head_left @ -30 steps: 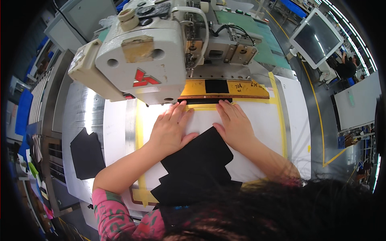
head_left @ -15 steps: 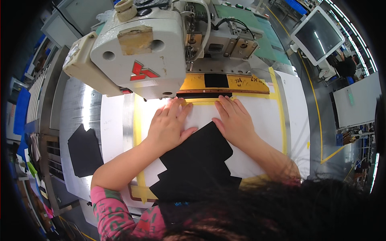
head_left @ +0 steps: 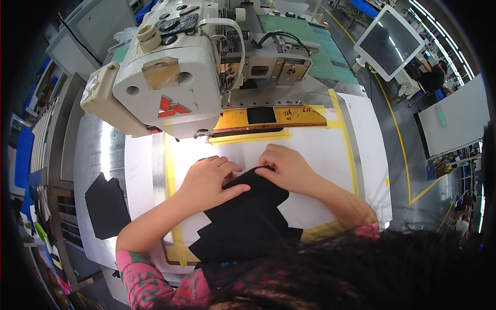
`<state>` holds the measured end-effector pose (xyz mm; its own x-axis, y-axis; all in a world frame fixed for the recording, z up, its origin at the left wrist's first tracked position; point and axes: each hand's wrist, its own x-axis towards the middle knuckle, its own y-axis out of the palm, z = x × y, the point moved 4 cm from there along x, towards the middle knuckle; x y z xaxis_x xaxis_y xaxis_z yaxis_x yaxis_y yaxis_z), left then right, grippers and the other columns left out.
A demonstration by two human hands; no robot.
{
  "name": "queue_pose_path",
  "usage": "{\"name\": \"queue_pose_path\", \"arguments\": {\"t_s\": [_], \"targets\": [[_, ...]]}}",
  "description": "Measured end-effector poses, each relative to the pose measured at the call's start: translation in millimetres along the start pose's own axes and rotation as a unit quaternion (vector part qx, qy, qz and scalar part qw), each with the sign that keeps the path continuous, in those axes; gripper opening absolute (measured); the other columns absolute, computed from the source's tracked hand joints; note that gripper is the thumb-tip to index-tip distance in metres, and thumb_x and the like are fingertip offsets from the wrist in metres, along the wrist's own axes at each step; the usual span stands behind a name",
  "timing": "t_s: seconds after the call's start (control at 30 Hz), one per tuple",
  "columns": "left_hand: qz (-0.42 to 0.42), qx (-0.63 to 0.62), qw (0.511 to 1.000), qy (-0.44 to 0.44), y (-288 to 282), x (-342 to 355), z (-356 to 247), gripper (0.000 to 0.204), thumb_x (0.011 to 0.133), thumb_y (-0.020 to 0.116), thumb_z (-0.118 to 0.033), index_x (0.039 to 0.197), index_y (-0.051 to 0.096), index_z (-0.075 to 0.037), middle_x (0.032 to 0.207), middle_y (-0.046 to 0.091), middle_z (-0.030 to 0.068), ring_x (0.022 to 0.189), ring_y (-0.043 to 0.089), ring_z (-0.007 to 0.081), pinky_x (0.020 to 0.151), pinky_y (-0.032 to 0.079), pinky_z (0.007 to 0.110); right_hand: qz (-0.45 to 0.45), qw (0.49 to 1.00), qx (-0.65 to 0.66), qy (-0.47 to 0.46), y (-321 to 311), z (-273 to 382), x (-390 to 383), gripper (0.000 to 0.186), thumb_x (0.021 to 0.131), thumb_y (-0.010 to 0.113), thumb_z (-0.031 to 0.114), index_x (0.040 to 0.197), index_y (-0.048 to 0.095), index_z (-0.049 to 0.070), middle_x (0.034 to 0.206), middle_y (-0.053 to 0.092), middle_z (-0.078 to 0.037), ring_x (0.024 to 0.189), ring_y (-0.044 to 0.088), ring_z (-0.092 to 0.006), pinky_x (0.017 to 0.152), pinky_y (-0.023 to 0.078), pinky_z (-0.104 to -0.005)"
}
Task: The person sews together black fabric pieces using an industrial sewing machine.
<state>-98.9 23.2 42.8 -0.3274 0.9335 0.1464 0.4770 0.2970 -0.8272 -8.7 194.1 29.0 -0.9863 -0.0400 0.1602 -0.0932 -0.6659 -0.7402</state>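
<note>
Stepped black fabric pieces (head_left: 248, 206) lie overlapped in front of me, their far corner pointing toward the sewing machine (head_left: 165, 82). My right hand (head_left: 287, 168) pinches that far corner between thumb and bent fingers. Beside the left edge of the stack is my left hand (head_left: 206, 181), thumb and fingers apart, with the thumb over the black fabric. Beyond both hands, a yellow clamp plate (head_left: 297, 117) with a small black patch (head_left: 261, 114) on it sits by the machine head. A dark strip shows along the plate's near edge.
More black fabric pieces (head_left: 107, 206) lie on the metal table at the left. White board (head_left: 320, 155) edged with yellow tape covers the work surface. A monitor (head_left: 390, 42) stands at the far right, with another person (head_left: 433, 77) behind it.
Both hands have drawn back from the clamp plate's near edge toward me. The right hand has closed on the fabric stack's far corner. The whole view has shifted slightly.
</note>
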Motion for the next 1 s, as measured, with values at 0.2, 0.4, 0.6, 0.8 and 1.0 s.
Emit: {"name": "queue_pose_path", "arguments": {"t_s": [0.2,0.4,0.6,0.8,1.0], "targets": [[-0.075,0.121,0.989,0.035,12.5,-0.9,7.9,0.015,0.081,0.071,-0.022,0.087,0.064,-0.010,0.081,0.063,0.0040,0.072,0.062,0.0241,0.066,0.049,0.036,-0.085,0.981,-0.166,-0.047,-19.6,-0.2,3.7,0.016,0.073,0.075,0.014,0.083,0.064,0.009,0.087,0.056,-0.006,0.089,0.055,-0.0282,0.073,0.044,-0.0395],[-0.224,0.191,0.945,0.143,-5.6,-3.6,-3.1,0.022,0.077,0.074,-0.018,0.095,0.065,-0.010,0.094,0.062,0.0028,0.084,0.061,0.0196,0.074,0.048,0.033,-0.043,0.993,-0.096,-0.044,-4.1,1.3,19.0,0.012,0.081,0.069,0.018,0.087,0.068,0.008,0.085,0.065,-0.009,0.083,0.062,-0.0283,0.076,0.046,-0.0390],[-0.113,0.234,0.966,-0.001,17.3,-7.0,7.7,0.051,0.083,0.068,-0.038,0.119,0.060,-0.003,0.129,0.055,0.0138,0.120,0.052,0.0285,0.097,0.043,0.041,-0.062,0.988,-0.080,0.116,-14.6,-28.2,47.9,0.016,0.083,0.070,0.020,0.093,0.069,0.008,0.080,0.068,-0.007,0.073,0.064,-0.0257,0.067,0.049,-0.0361],[-0.081,0.219,0.972,-0.027,17.5,-5.8,13.3,0.061,0.084,0.065,-0.045,0.127,0.056,-0.003,0.136,0.049,0.0160,0.128,0.046,0.0318,0.101,0.038,0.042,-0.074,0.992,-0.071,0.070,-11.7,-35.4,56.0,0.017,0.081,0.072,0.020,0.092,0.069,0.008,0.080,0.067,-0.007,0.074,0.064,-0.0239,0.066,0.049,-0.0344],[-0.108,0.196,0.974,-0.012,15.5,-3.7,18.1,0.062,0.081,0.069,-0.044,0.126,0.056,-0.004,0.137,0.047,0.0159,0.125,0.047,0.0336,0.099,0.039,0.043,-0.076,0.994,-0.065,0.044,-12.5,-35.1,59.6,0.016,0.081,0.071,0.020,0.088,0.068,0.006,0.079,0.067,-0.008,0.075,0.064,-0.0243,0.068,0.050,-0.0350]]}}
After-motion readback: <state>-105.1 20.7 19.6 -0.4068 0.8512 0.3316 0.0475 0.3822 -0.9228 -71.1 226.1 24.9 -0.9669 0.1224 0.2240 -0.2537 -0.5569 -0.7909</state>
